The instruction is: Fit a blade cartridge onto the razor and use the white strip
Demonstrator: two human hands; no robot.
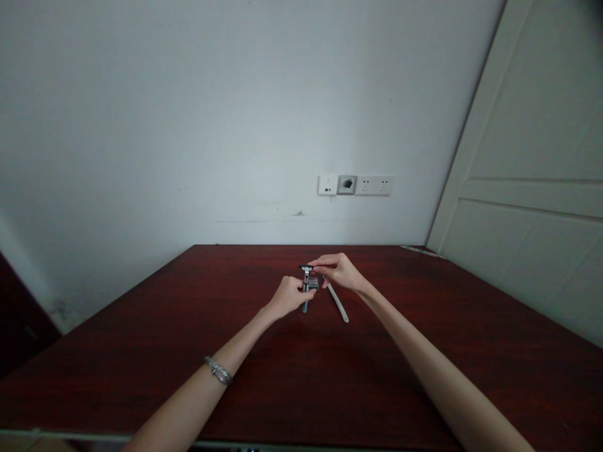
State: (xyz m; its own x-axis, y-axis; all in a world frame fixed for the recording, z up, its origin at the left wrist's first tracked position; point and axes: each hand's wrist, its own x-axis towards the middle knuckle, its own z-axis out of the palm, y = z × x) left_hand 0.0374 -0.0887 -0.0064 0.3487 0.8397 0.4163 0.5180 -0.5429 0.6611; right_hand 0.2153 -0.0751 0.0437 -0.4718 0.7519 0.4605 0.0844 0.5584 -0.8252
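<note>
My left hand (289, 295) is closed round the handle of a razor (306, 285), which stands roughly upright with its head at the top. At that head the fingers of my right hand (342, 272) pinch the dark cartridge from the right. Just behind the handle shows a small grey, clear-looking case (313, 284), partly hidden by my left fingers; whether it lies on the table I cannot tell. A slim white handle (338, 303) with a hole in its near end lies below my right hand, its far end hidden by the fingers.
Everything is over a dark red wooden table (301, 389). A white wall with a row of sockets (374, 185) rises at the back edge. A pale panelled door (532, 188) borders the right side, and a thin strip (421, 251) lies at the far right corner.
</note>
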